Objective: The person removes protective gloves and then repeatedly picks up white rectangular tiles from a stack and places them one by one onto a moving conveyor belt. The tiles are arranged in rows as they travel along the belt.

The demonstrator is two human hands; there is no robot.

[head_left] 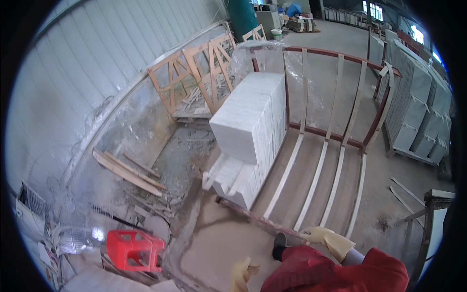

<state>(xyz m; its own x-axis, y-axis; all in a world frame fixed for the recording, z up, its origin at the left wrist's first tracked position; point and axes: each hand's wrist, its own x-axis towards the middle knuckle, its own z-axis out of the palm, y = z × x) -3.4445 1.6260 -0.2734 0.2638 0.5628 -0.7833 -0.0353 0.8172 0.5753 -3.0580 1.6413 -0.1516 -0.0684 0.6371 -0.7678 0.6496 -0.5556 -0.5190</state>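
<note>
Nearest, lower edge of the frame: my left hand (pixel 241 275), pale yellow glove, cut by the border, fingers loosely parted, nothing seen in it. Lower centre-right: my right hand (pixel 331 241), same glove, fingertips at the near rail (pixel 262 218) of a red-framed rack (pixel 321 52); contact or grip, I cannot tell. Between the two: red clothing (pixel 301 270) and one dark shoe (pixel 278 246). Lower left: one red plastic stool (pixel 121 248), well apart from both hands. Centre: one stack of white slabs (pixel 248 117), two-tiered, the low tier toward me, standing in the left part of the rack. Chief relation: the stack lies straight up the frame from my left hand and up-left of my right; its long axis leads away from me, lower left to upper right. The right hand is nearer the rack; which is nearer the stack I cannot settle. Right of the stack: pale slats (pixel 311 186), running away roughly alongside it. Mid-left: loose planks (pixel 129 173) beside rubble. Beyond, upper centre-left: timber frames (pixel 198 82). Right edge: further rows of pale slabs (pixel 413 117). Farthest, top centre: one green column (pixel 243 19).
</note>
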